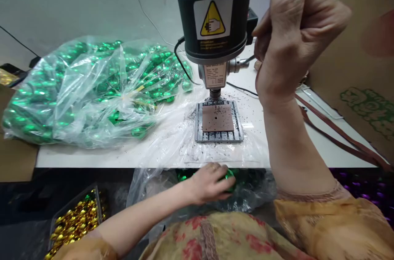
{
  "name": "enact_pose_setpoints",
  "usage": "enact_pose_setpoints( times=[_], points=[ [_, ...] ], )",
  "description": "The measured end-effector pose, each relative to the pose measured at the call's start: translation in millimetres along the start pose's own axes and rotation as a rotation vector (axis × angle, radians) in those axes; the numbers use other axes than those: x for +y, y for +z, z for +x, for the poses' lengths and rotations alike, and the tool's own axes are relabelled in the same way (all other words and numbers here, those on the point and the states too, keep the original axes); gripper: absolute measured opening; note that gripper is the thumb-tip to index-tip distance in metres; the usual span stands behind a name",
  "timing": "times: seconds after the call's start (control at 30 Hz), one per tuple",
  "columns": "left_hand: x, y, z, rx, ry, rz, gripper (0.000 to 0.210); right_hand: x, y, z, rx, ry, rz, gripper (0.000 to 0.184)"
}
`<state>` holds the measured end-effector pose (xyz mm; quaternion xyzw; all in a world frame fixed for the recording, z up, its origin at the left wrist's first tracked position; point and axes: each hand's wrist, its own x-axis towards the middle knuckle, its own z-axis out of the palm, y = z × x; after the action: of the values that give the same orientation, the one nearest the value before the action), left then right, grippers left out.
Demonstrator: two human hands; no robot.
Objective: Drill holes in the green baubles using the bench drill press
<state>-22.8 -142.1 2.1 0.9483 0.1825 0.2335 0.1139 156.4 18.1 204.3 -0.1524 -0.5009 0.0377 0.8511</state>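
Note:
A small bench drill press (215,10) with a black motor housing and a yellow hand-warning label stands on the white table. My right hand (289,34) is raised beside it, its fingers closed round the press's metal feed lever (250,59), whose outer end they hide. Under the chuck, a brown square pad (217,119) with a small dark hole lies on the slotted metal base (219,137). Below the table's front edge my left hand (212,182) curls its fingers on a shiny green ball (230,175), mostly covered by the hand. More green balls show in the plastic bag beneath it.
A large clear bag of shiny green balls (92,96) fills the table's left side. Gold balls (75,221) sit in a clear bin at lower left. A cardboard box (353,59) and brown straps (338,131) are at right. Dark shavings surround the base.

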Motion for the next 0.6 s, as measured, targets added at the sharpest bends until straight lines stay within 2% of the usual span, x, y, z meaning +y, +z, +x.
enact_pose_setpoints(
  times=[0.03,0.07,0.13,0.2,0.3,0.33,0.37,0.43,0.5,0.6],
  points=[
    [6.1,3.1,-8.0,-0.069,0.062,0.068,0.039,-0.2,0.3,-0.9,0.007,-0.005,-0.004,0.042],
    [8.0,4.7,-13.6,-0.09,0.098,0.112,0.037,-0.6,0.7,-1.6,0.016,-0.008,-0.013,0.042],
    [-2.3,1.0,-17.3,-0.006,0.07,0.129,0.031,-1.4,1.3,-2.3,0.03,0.002,-0.042,0.041],
    [-31.2,-13.6,-12.5,0.147,-0.126,0.112,0.019,-2.4,1.2,-2.6,0.039,0.006,-0.06,0.04],
    [-99.0,-52.0,2.9,0.297,-0.601,0.178,0.023,-4.8,-0.3,-3.1,0.043,0.014,-0.079,0.04],
    [-123.8,-66.6,8.2,0.307,-0.752,0.248,0.024,-6.0,-1.1,-3.5,0.04,0.028,-0.096,0.041],
    [-147.8,-80.8,13.1,0.28,-0.881,0.323,0.026,-7.3,-1.9,-3.9,0.036,0.052,-0.122,0.041],
    [-189.5,-104.7,21.0,0.171,-1.034,0.44,0.029,-9.6,-3.1,-4.6,0.015,0.105,-0.169,0.041],
    [-219.8,-120.0,25.9,0.048,-1.098,0.517,0.03,-11.0,-3.5,-5.2,0.007,0.119,-0.178,0.041],
    [-245.2,-126.7,29.9,-0.072,-1.124,0.553,0.044,-11.4,-2.8,-5.3,0.018,0.1,-0.169,0.041]
  ],
)
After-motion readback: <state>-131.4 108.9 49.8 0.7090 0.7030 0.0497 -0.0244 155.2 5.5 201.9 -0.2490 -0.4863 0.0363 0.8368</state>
